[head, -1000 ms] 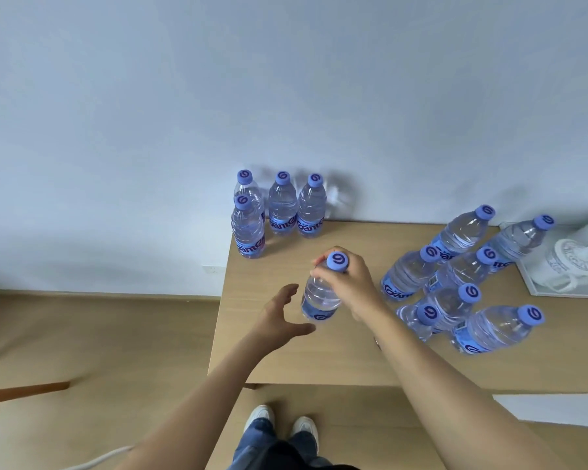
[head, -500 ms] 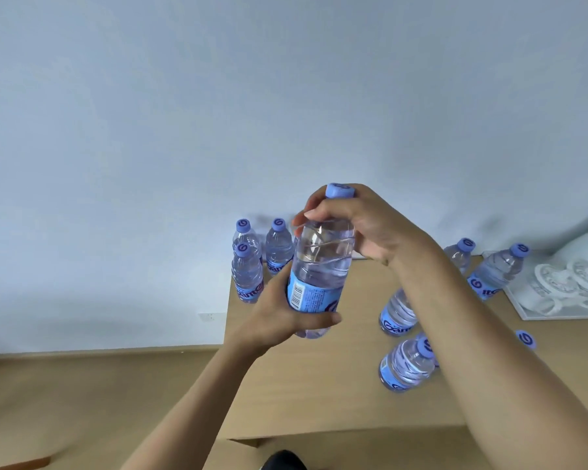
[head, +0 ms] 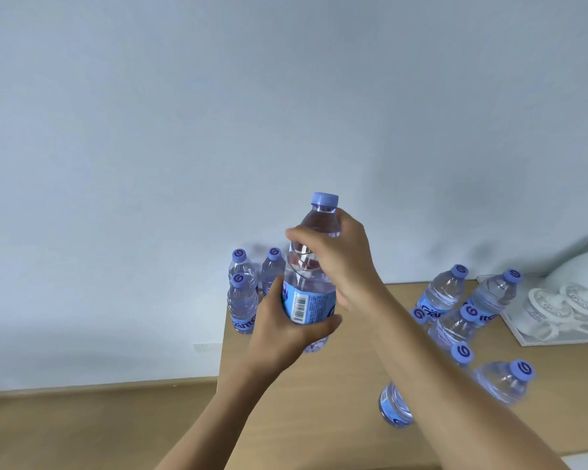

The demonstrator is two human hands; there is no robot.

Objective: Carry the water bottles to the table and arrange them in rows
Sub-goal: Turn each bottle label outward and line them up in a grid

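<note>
Head view, and we start at the left: three upright water bottles cluster at the far left corner of the wooden table, against the pale blue wall, two in the back row and one in front. Below them we see a wall socket and the wooden floor.

Moving to the middle, our left hand comes up from below, fingers and thumb wrapped round the label of the held bottle. That bottle is upright and lifted off the table, its blue cap at the top. Our right hand reaches across from the right and grips the bottle's upper shoulder, forearm stretched over the table.

On to the right: a loose group of bottles stands on the tabletop, partly hidden by that forearm; we count six caps there, plus a bottle base showing under the arm, which may belong to one of them. At the far right sits a white ornate object on a white tray.
</note>
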